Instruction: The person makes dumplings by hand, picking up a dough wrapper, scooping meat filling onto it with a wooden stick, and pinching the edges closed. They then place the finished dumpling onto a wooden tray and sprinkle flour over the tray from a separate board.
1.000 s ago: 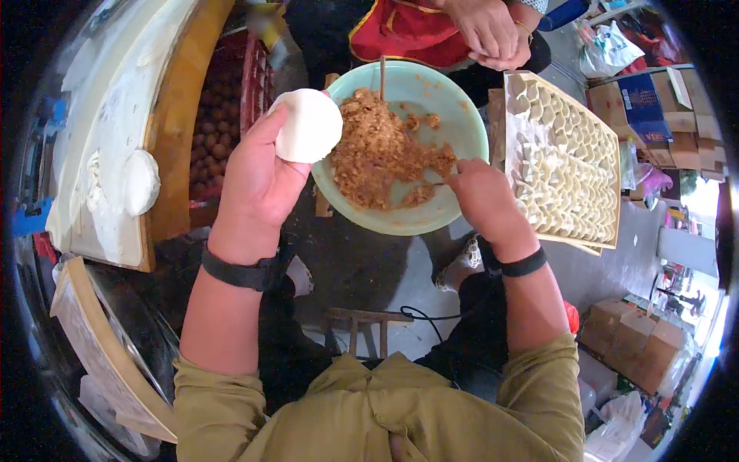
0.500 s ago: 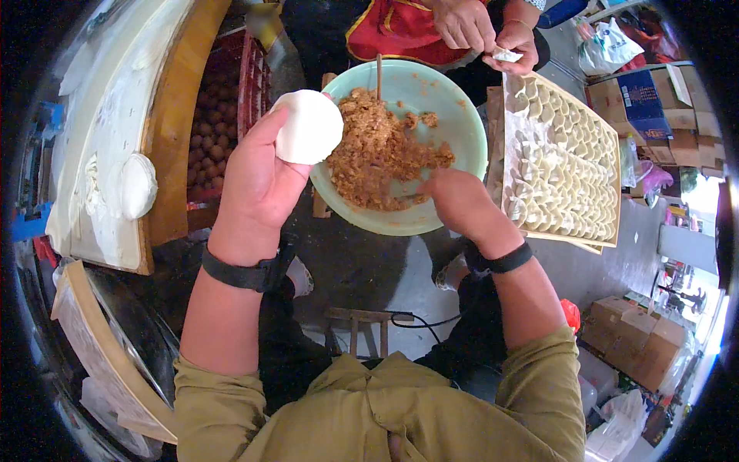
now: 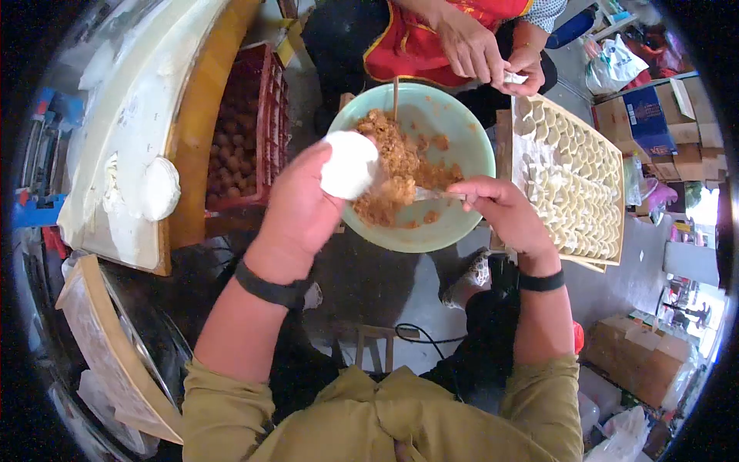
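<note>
Round white dumpling wrappers (image 3: 349,165) rest in my left hand (image 3: 299,208), whose fingers curl round them above the left side of the bowl. My right hand (image 3: 504,209) pinches the handle of a flat spoon (image 3: 439,194) over the bowl's right rim. A lump of brown filling (image 3: 399,189) sits on the spoon's end, close to the wrappers. Below both hands is the pale green bowl (image 3: 454,240), with more minced filling (image 3: 396,150) heaped inside. A stick (image 3: 396,98) stands up in the filling at the far side.
Rows of folded dumplings fill a wooden tray (image 3: 618,192) at right. Opposite, a co-worker's hands (image 3: 493,61) hold a small white wrapper. A floured board (image 3: 123,177) with more wrappers (image 3: 161,189) lies left, beside a red crate (image 3: 269,146). Cardboard boxes (image 3: 635,358) stand at far right.
My right hand has lifted the spoon out of the filling with a lump on it. The left hand has brought the wrappers over the bowl towards it. The whole view has shifted slightly.
</note>
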A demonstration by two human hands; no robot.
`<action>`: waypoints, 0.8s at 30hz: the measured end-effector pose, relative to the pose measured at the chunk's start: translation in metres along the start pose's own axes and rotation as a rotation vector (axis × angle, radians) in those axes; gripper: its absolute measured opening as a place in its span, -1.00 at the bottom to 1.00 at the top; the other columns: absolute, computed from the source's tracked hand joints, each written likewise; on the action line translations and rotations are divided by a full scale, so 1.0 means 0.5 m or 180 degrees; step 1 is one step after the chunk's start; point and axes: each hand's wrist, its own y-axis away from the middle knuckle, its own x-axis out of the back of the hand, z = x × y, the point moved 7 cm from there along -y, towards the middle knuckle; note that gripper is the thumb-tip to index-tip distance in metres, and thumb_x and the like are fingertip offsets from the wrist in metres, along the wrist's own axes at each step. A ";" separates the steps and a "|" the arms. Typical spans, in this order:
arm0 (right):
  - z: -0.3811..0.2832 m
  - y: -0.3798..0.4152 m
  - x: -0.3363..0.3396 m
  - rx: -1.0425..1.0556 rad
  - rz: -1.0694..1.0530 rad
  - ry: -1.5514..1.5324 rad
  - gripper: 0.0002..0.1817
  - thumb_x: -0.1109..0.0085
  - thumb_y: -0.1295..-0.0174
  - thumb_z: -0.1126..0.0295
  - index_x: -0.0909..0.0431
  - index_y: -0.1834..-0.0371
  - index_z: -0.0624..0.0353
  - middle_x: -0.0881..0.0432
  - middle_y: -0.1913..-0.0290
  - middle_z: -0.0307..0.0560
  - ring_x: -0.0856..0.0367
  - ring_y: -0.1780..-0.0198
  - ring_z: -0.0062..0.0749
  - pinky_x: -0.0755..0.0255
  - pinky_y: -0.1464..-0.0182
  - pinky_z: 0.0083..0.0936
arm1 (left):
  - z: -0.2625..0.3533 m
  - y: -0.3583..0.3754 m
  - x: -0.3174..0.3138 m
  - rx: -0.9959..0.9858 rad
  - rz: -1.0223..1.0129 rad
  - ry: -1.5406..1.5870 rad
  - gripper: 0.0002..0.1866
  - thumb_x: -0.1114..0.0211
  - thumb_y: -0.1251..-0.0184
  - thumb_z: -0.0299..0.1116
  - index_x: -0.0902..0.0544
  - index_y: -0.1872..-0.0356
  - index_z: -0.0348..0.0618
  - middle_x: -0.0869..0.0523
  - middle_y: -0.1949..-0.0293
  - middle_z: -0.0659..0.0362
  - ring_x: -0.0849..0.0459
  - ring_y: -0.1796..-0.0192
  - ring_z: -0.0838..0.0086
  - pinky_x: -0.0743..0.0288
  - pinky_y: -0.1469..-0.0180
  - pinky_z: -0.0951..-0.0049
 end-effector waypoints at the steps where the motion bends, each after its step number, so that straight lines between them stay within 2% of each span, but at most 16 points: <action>1: -0.009 0.004 0.002 0.0047 0.0141 -0.0001 -0.66 0.01 -0.37 0.64 -0.70 -0.09 0.21 -0.64 0.23 -0.18 -0.57 0.16 -0.47 -0.46 -0.01 -0.54 | -0.017 0.000 -0.007 0.0116 0.0028 -0.0063 -0.54 0.08 -0.58 -0.32 -0.42 -0.33 -0.41 -0.60 -0.28 -0.11 -0.57 -0.34 0.13 -0.39 -0.46 0.08; 3: -0.036 0.009 0.001 0.0200 0.0353 0.0050 -0.65 -0.02 -0.35 0.65 -0.70 -0.09 0.18 -0.60 0.26 -0.16 -0.57 0.16 -0.44 -0.46 -0.02 -0.54 | -0.043 0.012 -0.026 0.0336 0.0081 -0.0036 -0.52 0.13 -0.53 -0.35 -0.42 -0.35 -0.40 -0.60 -0.28 -0.09 -0.58 -0.34 0.15 -0.38 -0.46 0.09; 7: -0.080 0.021 -0.005 0.0667 0.0856 0.0583 -0.60 -0.06 -0.27 0.70 -0.68 -0.12 0.15 -0.62 0.24 -0.06 -0.62 0.15 -0.24 -0.52 0.02 -0.42 | -0.061 0.027 -0.063 0.0470 0.0159 0.0198 -0.51 0.16 -0.49 -0.38 -0.44 -0.32 -0.41 -0.62 -0.26 -0.10 -0.61 -0.30 0.13 -0.42 -0.44 0.12; 10: -0.090 0.027 -0.022 0.1198 0.1085 0.1318 -0.52 -0.10 -0.15 0.72 -0.68 -0.14 0.10 -0.64 0.19 0.00 -0.64 0.13 -0.07 -0.56 0.05 -0.31 | -0.066 0.020 -0.069 0.0473 -0.0304 0.0241 -0.54 0.19 -0.57 -0.32 -0.44 -0.31 -0.38 -0.58 -0.29 -0.09 -0.59 -0.30 0.16 -0.44 -0.40 0.11; 12: -0.103 0.034 -0.040 0.1456 0.1175 0.1752 -0.47 -0.14 -0.07 0.70 -0.68 -0.14 0.06 -0.64 0.15 0.03 -0.65 0.12 0.01 -0.59 0.08 -0.25 | -0.067 0.015 -0.063 0.0450 -0.0215 0.0279 -0.53 0.22 -0.60 -0.28 -0.45 -0.29 -0.36 -0.59 -0.27 -0.09 -0.59 -0.30 0.15 -0.44 -0.39 0.12; 16: -0.098 0.038 -0.065 0.1452 0.1034 0.2406 -0.44 -0.22 0.02 0.62 -0.69 -0.14 0.01 -0.64 0.15 -0.01 -0.66 0.13 -0.04 -0.61 0.12 -0.25 | -0.064 0.018 -0.066 0.0474 -0.0027 0.0439 -0.49 0.29 -0.65 -0.18 -0.49 -0.24 -0.34 -0.61 -0.23 -0.09 -0.59 -0.29 0.11 -0.43 -0.40 0.11; 19: -0.096 0.036 -0.071 0.1515 0.0994 0.2522 -0.46 -0.25 0.00 0.59 -0.69 -0.14 -0.01 -0.64 0.16 -0.01 -0.66 0.14 -0.05 -0.62 0.13 -0.25 | -0.057 0.022 -0.065 0.0515 0.0083 0.0649 -0.40 0.31 -0.65 -0.09 -0.43 -0.31 -0.43 -0.56 -0.28 -0.22 -0.51 -0.37 -0.05 -0.30 -0.50 0.01; 24: -0.096 0.046 -0.042 0.1615 0.1185 0.2437 -0.49 -0.25 -0.01 0.59 -0.70 -0.12 0.02 -0.65 0.18 -0.01 -0.66 0.14 -0.06 -0.61 0.13 -0.24 | -0.045 0.027 -0.065 0.0411 0.0213 0.0684 -0.30 0.35 -0.67 0.06 -0.40 -0.34 -0.43 -0.54 -0.32 -0.20 -0.48 -0.40 0.02 -0.23 -0.52 0.02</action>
